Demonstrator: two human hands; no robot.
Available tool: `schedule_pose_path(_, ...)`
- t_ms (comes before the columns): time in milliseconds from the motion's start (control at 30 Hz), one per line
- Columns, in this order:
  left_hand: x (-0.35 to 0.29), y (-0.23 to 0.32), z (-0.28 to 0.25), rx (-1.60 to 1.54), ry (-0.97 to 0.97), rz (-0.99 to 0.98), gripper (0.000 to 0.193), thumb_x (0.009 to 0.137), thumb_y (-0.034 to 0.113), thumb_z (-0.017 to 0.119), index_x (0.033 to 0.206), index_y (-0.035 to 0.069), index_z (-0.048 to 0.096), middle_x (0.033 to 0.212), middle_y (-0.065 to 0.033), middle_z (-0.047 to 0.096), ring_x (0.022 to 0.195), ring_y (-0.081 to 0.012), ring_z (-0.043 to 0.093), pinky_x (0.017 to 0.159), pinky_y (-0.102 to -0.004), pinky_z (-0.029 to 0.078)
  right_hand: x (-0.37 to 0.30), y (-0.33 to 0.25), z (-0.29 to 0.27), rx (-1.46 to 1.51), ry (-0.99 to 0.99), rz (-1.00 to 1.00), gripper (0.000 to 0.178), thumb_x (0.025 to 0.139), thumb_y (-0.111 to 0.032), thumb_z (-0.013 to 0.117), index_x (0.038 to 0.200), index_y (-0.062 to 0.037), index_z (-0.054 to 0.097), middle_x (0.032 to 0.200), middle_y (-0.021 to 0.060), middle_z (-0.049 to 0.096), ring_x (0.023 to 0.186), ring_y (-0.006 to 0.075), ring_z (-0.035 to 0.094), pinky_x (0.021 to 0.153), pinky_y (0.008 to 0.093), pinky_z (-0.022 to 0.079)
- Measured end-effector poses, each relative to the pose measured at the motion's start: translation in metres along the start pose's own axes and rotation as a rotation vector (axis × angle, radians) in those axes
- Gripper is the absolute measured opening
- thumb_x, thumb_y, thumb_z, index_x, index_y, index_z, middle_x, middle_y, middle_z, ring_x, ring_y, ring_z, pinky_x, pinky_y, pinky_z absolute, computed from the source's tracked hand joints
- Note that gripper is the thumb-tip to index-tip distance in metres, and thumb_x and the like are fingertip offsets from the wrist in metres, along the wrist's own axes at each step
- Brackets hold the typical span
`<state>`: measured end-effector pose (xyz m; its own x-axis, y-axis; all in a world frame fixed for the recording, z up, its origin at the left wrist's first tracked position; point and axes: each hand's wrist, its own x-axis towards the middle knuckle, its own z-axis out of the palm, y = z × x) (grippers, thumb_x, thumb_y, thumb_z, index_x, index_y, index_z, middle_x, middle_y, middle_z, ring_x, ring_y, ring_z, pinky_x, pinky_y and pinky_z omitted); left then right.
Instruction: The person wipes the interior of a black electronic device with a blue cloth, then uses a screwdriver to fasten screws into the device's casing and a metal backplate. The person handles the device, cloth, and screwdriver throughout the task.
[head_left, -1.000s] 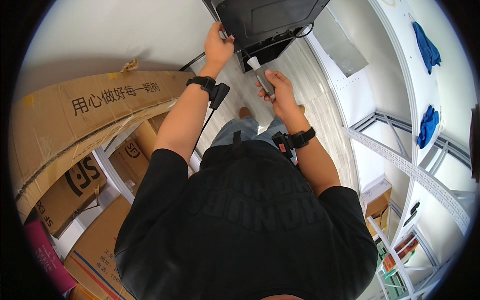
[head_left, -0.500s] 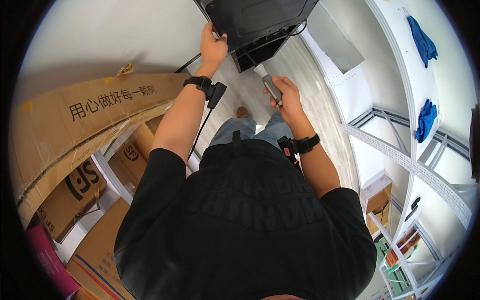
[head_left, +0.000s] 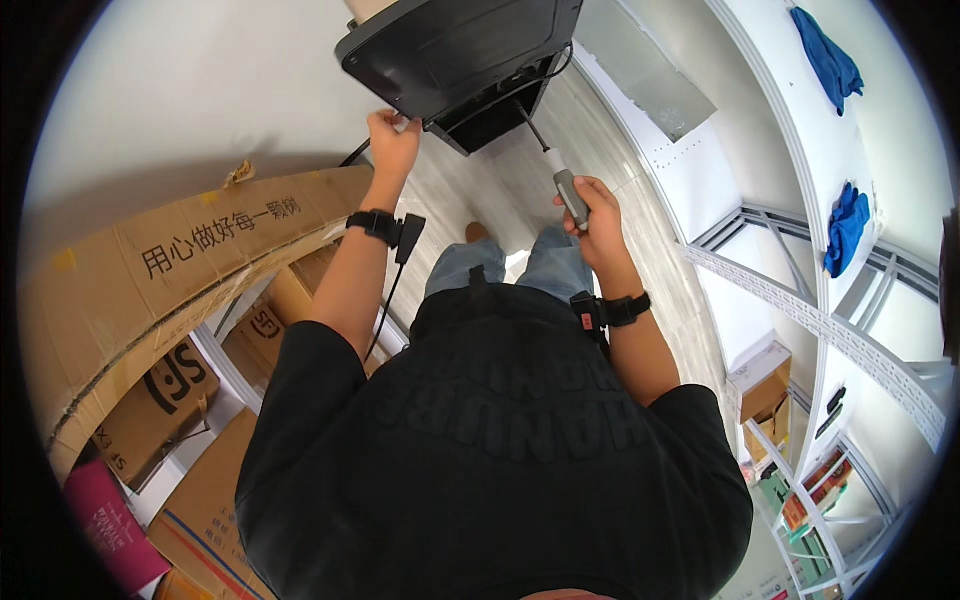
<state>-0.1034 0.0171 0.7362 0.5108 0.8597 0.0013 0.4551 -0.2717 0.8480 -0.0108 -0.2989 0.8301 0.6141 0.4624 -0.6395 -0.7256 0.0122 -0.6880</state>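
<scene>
My right hand (head_left: 602, 220) grips a screwdriver (head_left: 571, 196) by its grey handle. Its white collar and dark shaft point up and left, with the tip among the dark parts under a black boxy appliance (head_left: 470, 60); whether the tip touches anything I cannot tell. At the appliance's lower left corner, my left hand (head_left: 394, 148) is closed, thumb and fingers pinching the edge. A black cable (head_left: 563, 68) loops along the appliance's right side. Both wrists carry black straps with small devices, and a thin lead runs down from the left one.
Left of me, a long cardboard box (head_left: 200, 235) lies over shelving with more cartons (head_left: 215, 500) and a magenta box (head_left: 115, 525). White metal shelving (head_left: 820, 310) stands at the right. Blue cloths (head_left: 848, 230) hang there. Grey wood-look floor (head_left: 640, 235) lies below.
The black appliance appears higher and further left in view, tilted differently. My left hand has shifted down to its lower corner. My right hand and the screwdriver sit slightly lower and further right.
</scene>
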Motion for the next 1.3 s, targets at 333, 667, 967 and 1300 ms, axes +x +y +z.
schedule_pose_path(333,-0.044,0.176,0.139,-0.229,-0.668,-0.217,0.014,0.088,0.016,0.062,0.097,0.006,0.06,0.084,0.0005,0.06,0.073,-0.0091,0.059,0.061,-0.0244,0.047,0.0,-0.089,-0.119,0.094,0.074,-0.174,0.022,0.091,-0.024,0.059,0.102,-0.0063,0.053,0.08,0.0087,0.064,0.049,0.01,0.05,0.045,0.0219,0.036)
schedule_pose_path(667,-0.085,0.357,0.355,-0.179,-0.796,0.542,0.018,0.082,0.013,0.065,0.097,0.003,0.065,0.088,-0.0068,0.066,0.08,-0.019,0.062,0.075,-0.0307,0.049,-0.027,-0.164,-0.254,0.18,0.331,-0.416,0.025,0.088,-0.021,0.064,0.105,-0.007,0.053,0.084,0.0109,0.065,0.052,0.01,0.051,0.048,0.0224,0.037)
schedule_pose_path(967,-0.059,0.419,0.486,-0.015,-0.582,1.026,0.018,0.077,0.016,0.072,0.093,0.01,0.068,0.084,-0.0045,0.064,0.084,-0.0243,0.057,0.075,-0.0388,0.045,-0.028,-0.184,-0.286,0.265,0.493,-0.501,0.019,0.088,-0.013,0.061,0.105,-0.0073,0.054,0.084,0.0116,0.066,0.053,0.0099,0.051,0.049,0.0223,0.038)
schedule_pose_path(1300,-0.058,0.429,0.495,0.049,-0.614,1.028,0.009,0.077,0.019,0.073,0.084,0.014,0.072,0.076,0.0008,0.064,0.071,-0.0187,0.057,0.064,-0.0344,0.046,0.001,-0.229,-0.284,0.243,0.568,-0.493,0.021,0.087,-0.011,0.064,0.105,-0.0073,0.054,0.087,0.0105,0.065,0.063,0.009,0.054,0.051,0.0221,0.04)
